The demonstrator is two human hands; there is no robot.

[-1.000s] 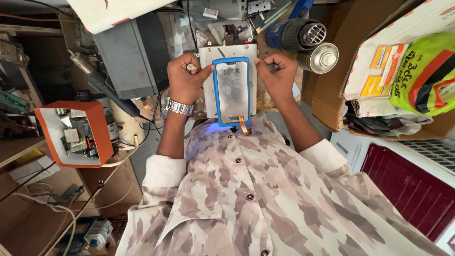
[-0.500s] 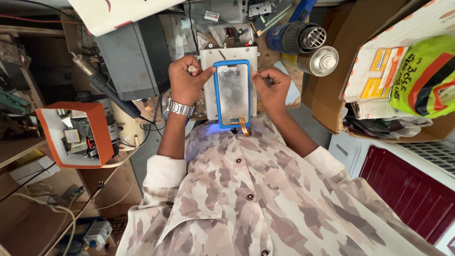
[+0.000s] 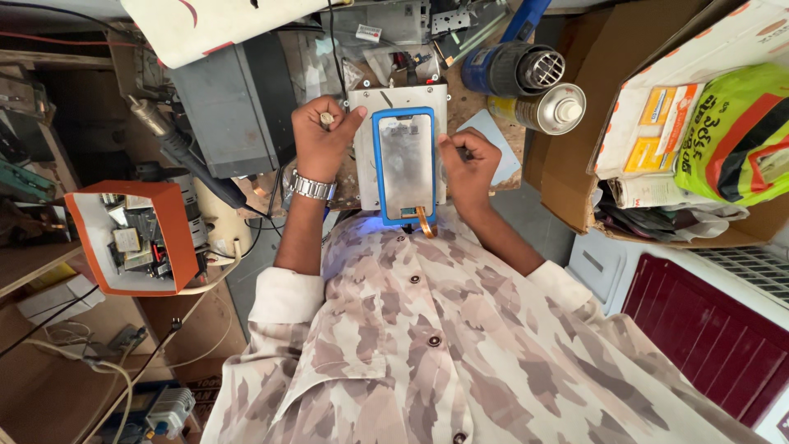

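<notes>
A phone screen in a blue frame (image 3: 403,160) lies on a grey metal plate (image 3: 360,136) on the bench, with an orange flex cable (image 3: 424,221) curling from its near end. My left hand (image 3: 323,141), a watch on its wrist, rests curled at the plate's left edge and pinches a small pale piece (image 3: 327,118) between thumb and forefinger. My right hand (image 3: 468,167) has its fingertips pinched together against the frame's right edge. What is between them is too small to tell.
A blue heat gun (image 3: 516,67) and a spray can (image 3: 549,108) lie just right of the plate. A cardboard box (image 3: 575,156) with packets stands further right. A grey unit (image 3: 234,103), a soldering iron (image 3: 185,156) and an orange-rimmed box of parts (image 3: 131,238) are on the left.
My right hand has slid from the plate's far right corner down toward me, to the middle of the blue frame's right edge. My left hand has stayed put.
</notes>
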